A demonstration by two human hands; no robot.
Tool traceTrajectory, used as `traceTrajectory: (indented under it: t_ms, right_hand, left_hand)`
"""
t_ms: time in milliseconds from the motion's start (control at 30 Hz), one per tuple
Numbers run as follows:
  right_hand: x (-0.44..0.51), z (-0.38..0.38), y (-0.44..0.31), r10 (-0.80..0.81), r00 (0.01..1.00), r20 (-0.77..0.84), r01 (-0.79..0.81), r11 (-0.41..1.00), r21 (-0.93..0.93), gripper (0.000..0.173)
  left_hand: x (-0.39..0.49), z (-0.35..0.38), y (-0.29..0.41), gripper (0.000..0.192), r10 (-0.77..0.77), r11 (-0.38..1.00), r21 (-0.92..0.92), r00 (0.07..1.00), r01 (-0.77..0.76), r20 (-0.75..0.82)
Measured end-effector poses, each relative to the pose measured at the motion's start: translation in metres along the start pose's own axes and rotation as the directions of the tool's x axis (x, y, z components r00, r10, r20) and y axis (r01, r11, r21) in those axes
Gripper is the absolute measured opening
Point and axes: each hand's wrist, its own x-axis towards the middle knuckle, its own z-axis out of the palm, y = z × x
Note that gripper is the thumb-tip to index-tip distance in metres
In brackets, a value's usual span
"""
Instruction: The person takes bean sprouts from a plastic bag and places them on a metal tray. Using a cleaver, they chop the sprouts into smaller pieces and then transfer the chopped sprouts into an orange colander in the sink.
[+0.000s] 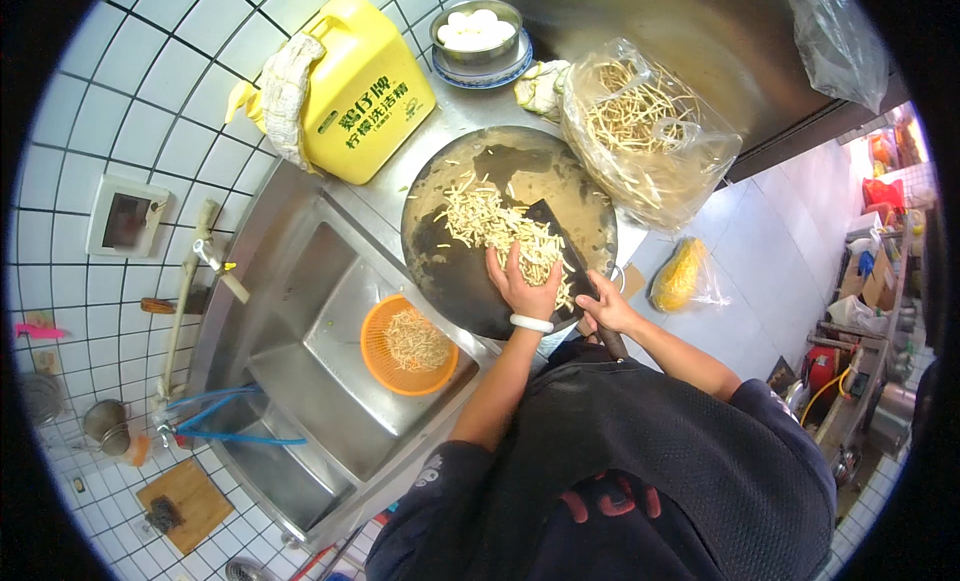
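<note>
My left hand [527, 288] rests with fingers spread over a pile of short-cut pale stems or roots [480, 210] on a round chopping block [450, 288]. A white bangle [531, 324] circles that wrist. My right hand [611, 305] grips the dark handle of a cleaver [571, 249]. Its dark blade lies low at the block's right side, against the pile, and some cut pieces hide part of it. The block's surface is worn, with dark wet patches.
Beyond the block are a clear bag of uncut stems [645, 123], a metal bowl of eggs [478, 37] and a yellow detergent jug [367, 93]. Left, an orange basket [373, 360] of shredded pieces sits in a steel sink [300, 378]. A bagged yellow item [679, 277] lies on the right.
</note>
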Motion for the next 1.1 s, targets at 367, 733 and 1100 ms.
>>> traceTrajectory:
  t_ms: [367, 733, 1100]
  right_hand:
    - [0.015, 0.091, -0.044, 0.103, 0.9, 0.424, 0.024, 0.959, -0.283, 0.017]
    - [0.096, 0.255, -0.04, 0.395, 0.825, 0.404, 0.214, 0.443, -0.871, 0.025]
    - [0.127, 0.017, -0.147, -0.463, 0.862, 0.207, 0.256, 0.044, -0.966, 0.028]
  left_hand:
    - [-0.014, -0.108, -0.018, 0.074, -0.232, 0.941, 0.17, 0.924, 0.292, -0.305]
    - [-0.065, -0.232, -0.239, 0.059, -0.865, 0.481, -0.606, 0.457, 0.633, -0.209]
    - [-0.054, -0.292, -0.243, 0.049, -0.954, 0.259, -0.918, -0.072, 0.3, -0.293]
